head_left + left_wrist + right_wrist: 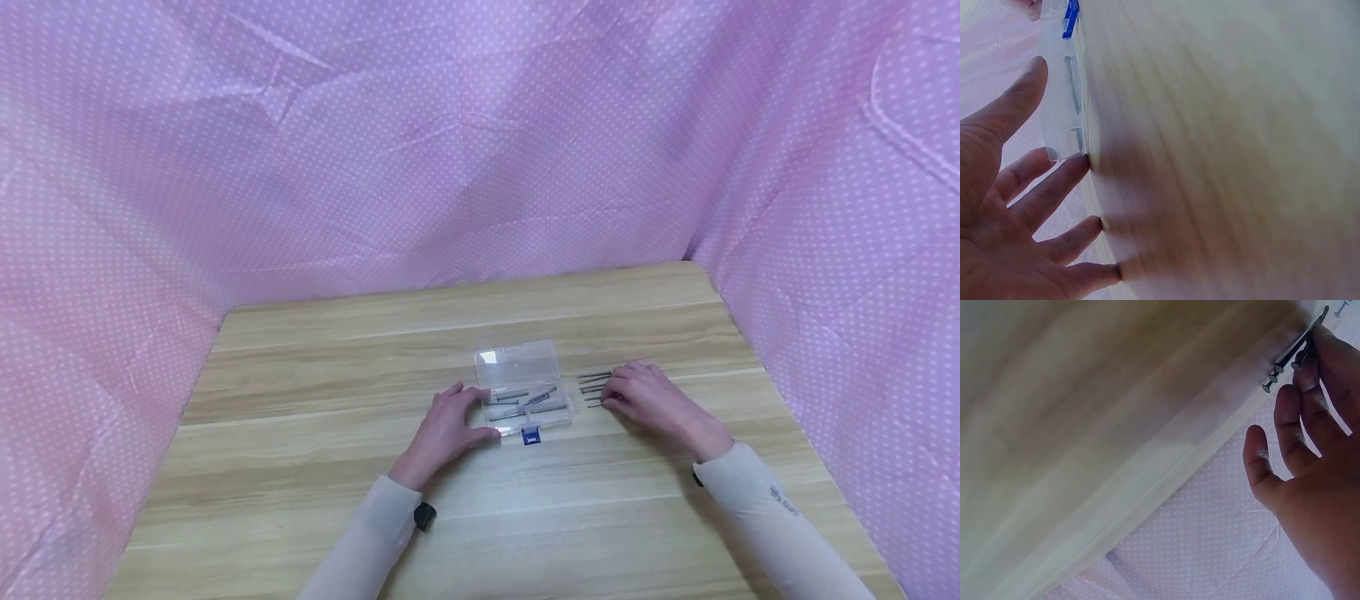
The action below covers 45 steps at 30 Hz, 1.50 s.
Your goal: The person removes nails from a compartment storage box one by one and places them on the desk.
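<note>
My left hand (442, 421) holds the left end of a clear plastic box (559, 421), its thumb against the front wall and its fingers at the end and back. The box's clear lid (536, 362) stands open toward the back, and several nails (551, 408) lie inside. A blue tag (531, 436) sits at its front edge. To the right of the box, my right hand (651, 400) pinches a nail (1298, 364) between thumb and fingertips, just by the table surface. Several more nails (594, 376) lie side by side there, partly hidden by that hand.
The wood-grain table (315, 467) reaches back to a pink dotted cloth (360, 167) that hangs behind it and at both sides. A dark band piece (424, 516) shows at the left sleeve's cuff.
</note>
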Available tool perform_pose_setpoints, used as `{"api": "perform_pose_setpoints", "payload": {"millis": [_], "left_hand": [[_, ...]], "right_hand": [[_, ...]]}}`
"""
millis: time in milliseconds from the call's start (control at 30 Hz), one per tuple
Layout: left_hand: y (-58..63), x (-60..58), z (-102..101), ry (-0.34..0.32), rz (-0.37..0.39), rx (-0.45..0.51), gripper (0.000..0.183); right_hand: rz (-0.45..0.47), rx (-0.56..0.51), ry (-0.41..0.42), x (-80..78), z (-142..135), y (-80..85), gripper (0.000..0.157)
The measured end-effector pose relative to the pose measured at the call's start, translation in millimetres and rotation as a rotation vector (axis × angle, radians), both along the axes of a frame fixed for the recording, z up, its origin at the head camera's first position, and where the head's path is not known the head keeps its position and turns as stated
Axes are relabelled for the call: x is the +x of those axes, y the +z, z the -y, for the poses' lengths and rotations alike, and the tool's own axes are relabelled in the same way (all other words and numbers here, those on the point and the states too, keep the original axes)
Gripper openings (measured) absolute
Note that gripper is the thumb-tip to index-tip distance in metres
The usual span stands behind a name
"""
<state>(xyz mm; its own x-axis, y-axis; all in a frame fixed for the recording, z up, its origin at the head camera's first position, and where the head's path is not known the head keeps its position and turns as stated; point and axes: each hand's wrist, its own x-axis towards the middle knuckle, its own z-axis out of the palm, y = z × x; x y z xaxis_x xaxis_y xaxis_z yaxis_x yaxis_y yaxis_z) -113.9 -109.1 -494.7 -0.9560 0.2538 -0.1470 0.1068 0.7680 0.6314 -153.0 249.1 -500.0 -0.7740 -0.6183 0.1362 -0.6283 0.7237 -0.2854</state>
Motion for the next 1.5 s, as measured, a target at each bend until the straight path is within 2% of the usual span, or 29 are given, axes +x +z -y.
{"api": "perform_pose_setpoints", "payload": {"millis": [467, 667, 1033, 1233, 1500], "left_hand": [[-0.8, -1.6, 0.7, 0.000, -0.002, -0.007, 0.068], [-0.4, -0.5, 0.5, 0.007, 0.012, -0.012, 0.068], [-3.4, 1.0, 1.8, 0.001, -0.003, -0.002, 0.068], [-4.7, 1.6, 0.8, 0.013, 0.025, -0.002, 0.068], [-5.1, 2.5, 0.4, 0.010, 0.010, -0.008, 0.068]], "right_hand": [[0.007, 0.034, -0.011, -2.0, 4.0, 2.8, 0.008], [-0.011, -0.002, -0.033, 0.0, 10.5, 7.8, 0.008], [-0.113, -0.089, 0.002, -1.0, 38.8, 13.9, 0.010], [-0.129, -0.126, 0.022, -0.3, 53.7, 13.5, 0.011], [-0.114, -0.120, 0.040, -0.3, 71.3, 12.2, 0.008]]}}
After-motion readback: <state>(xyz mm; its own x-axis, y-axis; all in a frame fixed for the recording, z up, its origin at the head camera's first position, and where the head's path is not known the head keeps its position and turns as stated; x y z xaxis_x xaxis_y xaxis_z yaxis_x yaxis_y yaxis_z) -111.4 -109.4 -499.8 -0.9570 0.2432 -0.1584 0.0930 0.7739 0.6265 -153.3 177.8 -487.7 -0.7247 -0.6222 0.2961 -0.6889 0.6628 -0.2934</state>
